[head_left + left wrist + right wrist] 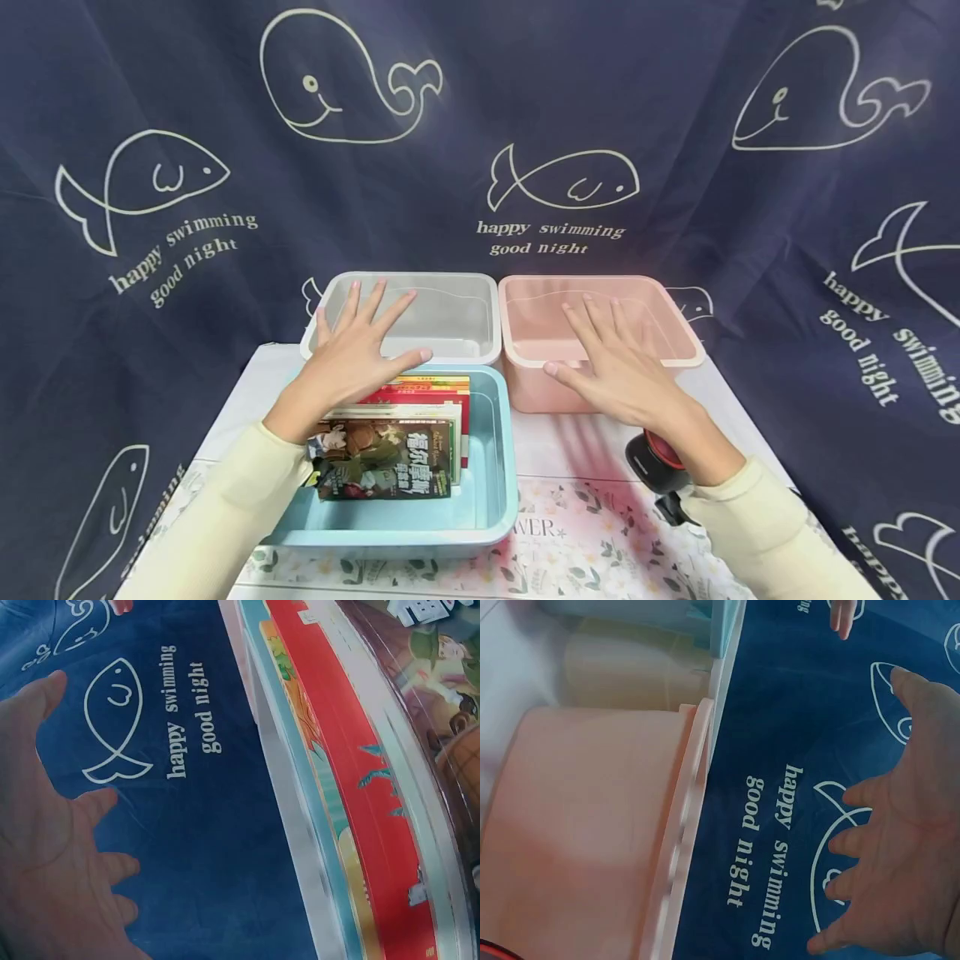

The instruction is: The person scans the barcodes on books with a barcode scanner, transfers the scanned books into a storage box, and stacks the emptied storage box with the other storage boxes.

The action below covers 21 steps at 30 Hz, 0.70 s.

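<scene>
My left hand [352,358] hovers with fingers spread and palm down between the light blue bin [512,475] and the grey bin [457,312]. Inside the blue bin stand several books, the front one a dark-covered book [382,458] with illustrated figures and Chinese lettering. Behind it shows a red book [375,772]. Over the front rim of the pink bin [534,390] is my right hand [630,375], its fingers also spread. Neither hand holds anything.
A round black device with a red ring [648,462] sits under the right wrist. The white table carries a floral-printed mat [577,533]. A dark blue curtain [450,192] with white whale and fish outlines hangs close behind the grey and pink bins.
</scene>
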Tool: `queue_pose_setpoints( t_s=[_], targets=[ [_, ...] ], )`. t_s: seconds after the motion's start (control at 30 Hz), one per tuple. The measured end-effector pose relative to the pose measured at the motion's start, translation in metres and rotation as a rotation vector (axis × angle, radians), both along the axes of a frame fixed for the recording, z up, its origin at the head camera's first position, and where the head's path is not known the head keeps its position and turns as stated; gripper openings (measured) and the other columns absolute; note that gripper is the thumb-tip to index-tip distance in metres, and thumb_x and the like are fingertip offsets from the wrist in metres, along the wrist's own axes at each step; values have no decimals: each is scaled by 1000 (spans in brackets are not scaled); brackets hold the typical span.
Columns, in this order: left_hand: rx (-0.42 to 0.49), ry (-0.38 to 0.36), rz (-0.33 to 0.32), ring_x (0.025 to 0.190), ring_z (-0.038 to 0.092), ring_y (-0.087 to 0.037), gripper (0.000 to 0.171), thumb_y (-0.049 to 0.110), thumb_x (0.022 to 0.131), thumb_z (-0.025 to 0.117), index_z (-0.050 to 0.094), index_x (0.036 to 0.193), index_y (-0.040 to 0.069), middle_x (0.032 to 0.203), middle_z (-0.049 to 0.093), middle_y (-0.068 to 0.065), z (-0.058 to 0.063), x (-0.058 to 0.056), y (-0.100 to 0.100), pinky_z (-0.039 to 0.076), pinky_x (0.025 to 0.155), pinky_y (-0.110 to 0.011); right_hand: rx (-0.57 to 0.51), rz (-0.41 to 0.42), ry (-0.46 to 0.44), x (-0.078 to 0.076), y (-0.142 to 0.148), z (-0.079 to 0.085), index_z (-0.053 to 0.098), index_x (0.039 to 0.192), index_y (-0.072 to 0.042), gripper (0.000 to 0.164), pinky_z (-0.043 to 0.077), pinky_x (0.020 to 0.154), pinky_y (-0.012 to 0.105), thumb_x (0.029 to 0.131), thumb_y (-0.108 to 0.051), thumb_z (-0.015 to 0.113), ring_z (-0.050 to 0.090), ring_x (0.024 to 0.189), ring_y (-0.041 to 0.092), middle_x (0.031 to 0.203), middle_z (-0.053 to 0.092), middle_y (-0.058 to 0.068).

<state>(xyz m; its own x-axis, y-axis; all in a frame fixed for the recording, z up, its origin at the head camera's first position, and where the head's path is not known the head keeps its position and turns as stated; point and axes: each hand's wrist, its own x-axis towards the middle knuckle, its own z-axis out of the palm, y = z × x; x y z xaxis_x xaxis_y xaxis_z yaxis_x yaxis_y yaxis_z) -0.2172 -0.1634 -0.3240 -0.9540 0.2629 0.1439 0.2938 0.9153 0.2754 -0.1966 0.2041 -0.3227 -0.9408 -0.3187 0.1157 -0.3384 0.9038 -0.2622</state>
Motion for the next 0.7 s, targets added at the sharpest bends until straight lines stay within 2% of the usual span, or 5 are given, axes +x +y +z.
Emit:
queue_pose_setpoints(
  t_s=[0.1, 0.23, 0.47, 0.6, 0.7],
  targets=[
    [-31, 14, -2, 162, -14, -37, 90, 82, 91, 45, 14, 165, 41, 176, -2, -5, 4, -3, -5, -10, 123, -74, -7, 12, 13, -3, -3, 2, 6, 168, -25, 92, -6, 125, 71, 99, -73, 43, -5, 160, 46, 176, -1, 9],
    [-48, 45, -12, 162, -9, -37, 87, 77, 95, 44, 17, 166, 35, 176, 3, -9, 13, -7, -15, -2, 128, -67, -41, 35, 33, -6, -7, 6, 9, 168, -24, 92, 4, 127, 68, 99, -70, 47, 1, 162, 43, 176, 4, 7],
    [67, 99, 20, 162, 7, -38, 76, 59, 98, 57, 36, 162, 24, 172, 24, -15, 31, -15, -48, 10, 127, -68, -259, 95, 73, -7, -25, 7, 32, 163, -20, 80, 26, 125, 62, 96, -49, 66, 27, 158, 34, 168, 34, 8],
    [125, 63, 42, 162, 13, -39, 71, 53, 100, 58, 41, 160, 19, 170, 27, -17, 33, -21, -73, 16, 123, -73, -377, 119, 65, -8, -38, 5, 41, 158, -22, 71, 34, 121, 62, 96, -42, 70, 40, 151, 32, 161, 45, 6],
    [140, 24, 53, 160, 18, -42, 68, 48, 101, 59, 43, 158, 15, 169, 29, -19, 29, -26, -92, 20, 119, -78, -449, 160, 52, -8, -49, 2, 46, 154, -18, 67, 42, 116, 58, 95, -34, 72, 49, 144, 31, 156, 51, 7]
  ],
)
